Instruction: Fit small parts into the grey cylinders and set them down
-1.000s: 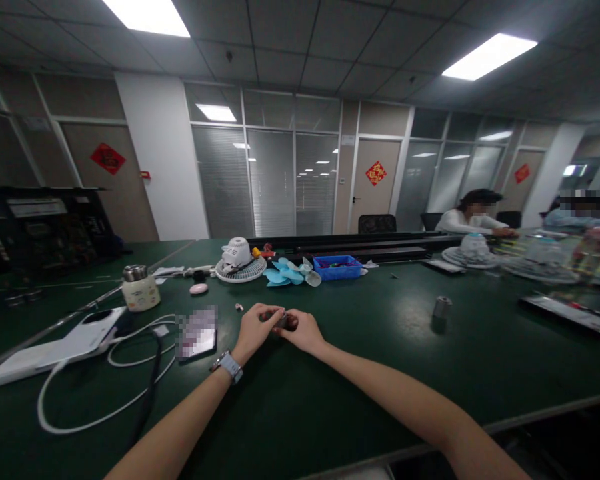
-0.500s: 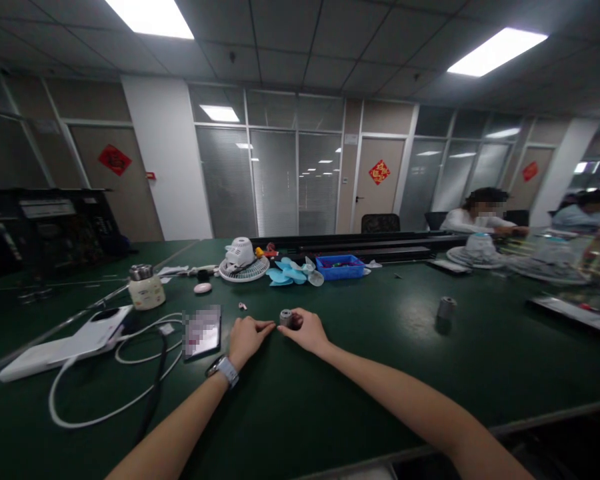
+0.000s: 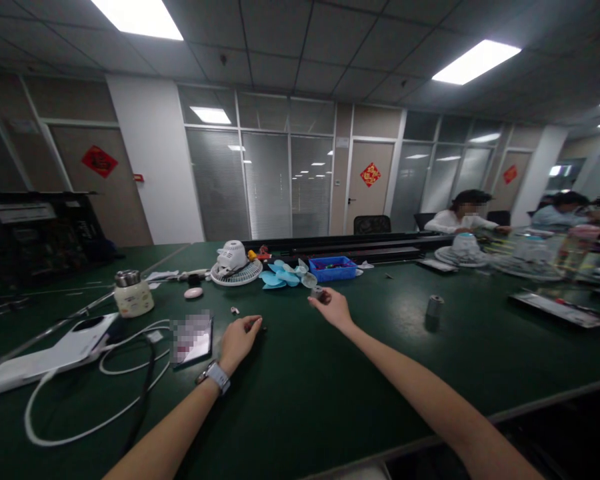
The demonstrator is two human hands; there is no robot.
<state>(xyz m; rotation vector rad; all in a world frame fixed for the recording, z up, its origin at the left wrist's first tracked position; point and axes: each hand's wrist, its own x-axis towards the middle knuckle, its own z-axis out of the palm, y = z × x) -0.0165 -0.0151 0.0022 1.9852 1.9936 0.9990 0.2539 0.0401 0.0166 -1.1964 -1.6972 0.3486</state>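
My right hand [image 3: 336,309] grips a small grey metal cylinder [image 3: 317,293] between thumb and fingers, near the blue fan blades [image 3: 281,274]. Part of the cylinder is hidden by the fingers. Closer to me and to the left, my left hand [image 3: 240,341] is low over the green table [image 3: 300,400], thumb and fingers pinched together. A small dark bit shows at its fingertips, too small to name. A second grey metal cylinder [image 3: 435,306] stands upright on the table to the right.
Left of my left hand lie a tablet-like device [image 3: 194,339], a looped white cable [image 3: 30,407] and a white phone [image 3: 87,337]. A cream jar [image 3: 133,297], a white fan body [image 3: 233,257] and a blue bin [image 3: 333,269] stand farther back. Another person [image 3: 463,217] sits at the right.
My right hand has moved right and away from me with the grey cylinder, parting from my left hand. My left hand has shifted slightly. The camera view has turned a little right.
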